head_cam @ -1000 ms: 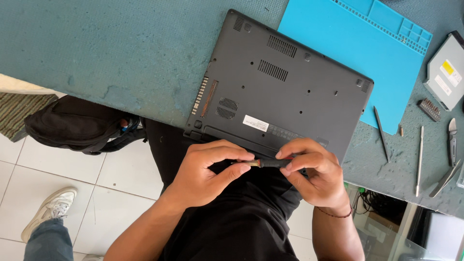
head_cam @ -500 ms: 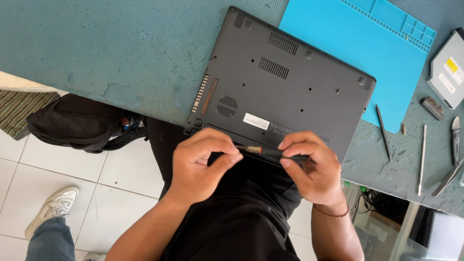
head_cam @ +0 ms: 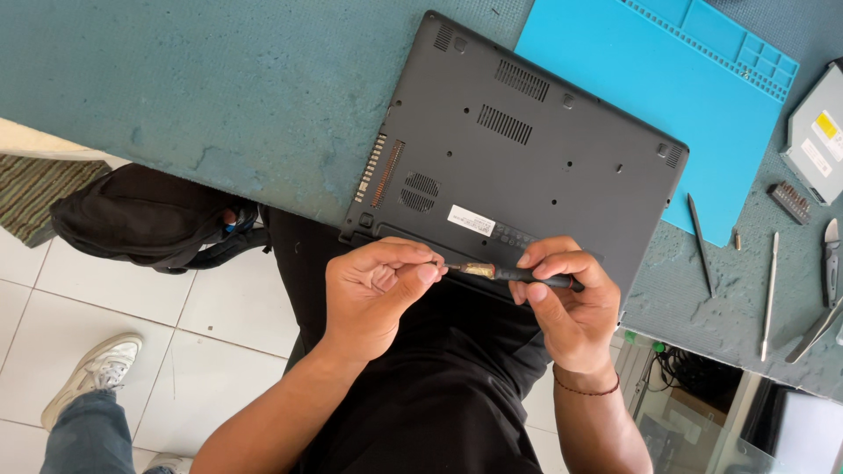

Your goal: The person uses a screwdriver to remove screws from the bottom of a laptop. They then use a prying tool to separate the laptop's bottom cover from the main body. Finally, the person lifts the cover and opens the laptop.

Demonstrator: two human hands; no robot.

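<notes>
— How are your hands set on the tool?

— Your right hand (head_cam: 569, 307) is closed around the slim black screwdriver with a brass-coloured collar (head_cam: 509, 274), fingers curled over the handle and thumb beneath it. Your left hand (head_cam: 373, 294) is pinched at the other end, thumb and forefinger meeting on the thin metal tip; whether anything small sits between them I cannot tell. The tool lies level between both hands, just over the near edge of the upturned dark grey plastic laptop (head_cam: 518, 158), above your lap.

— Which labels and packages lie around you?

— A small white rectangular sticker (head_cam: 471, 220) sits on the laptop's underside near the edge closest to you. At the far right rests a flat silver optical drive (head_cam: 815, 136) bearing a yellow label and a white one. A bright blue silicone work mat (head_cam: 667, 96) lies under the laptop's far corner, and a small rack of screwdriver bits (head_cam: 791, 202) sits just beside it (thin metal picks lie near that on the worn teal table (head_cam: 176, 88)).

— What has changed from half a second ago?

— Your left fingers have slid off the collar towards the tip, so the brass part now shows clear. The right-hand grasp and the laptop have stayed as they were.
</notes>
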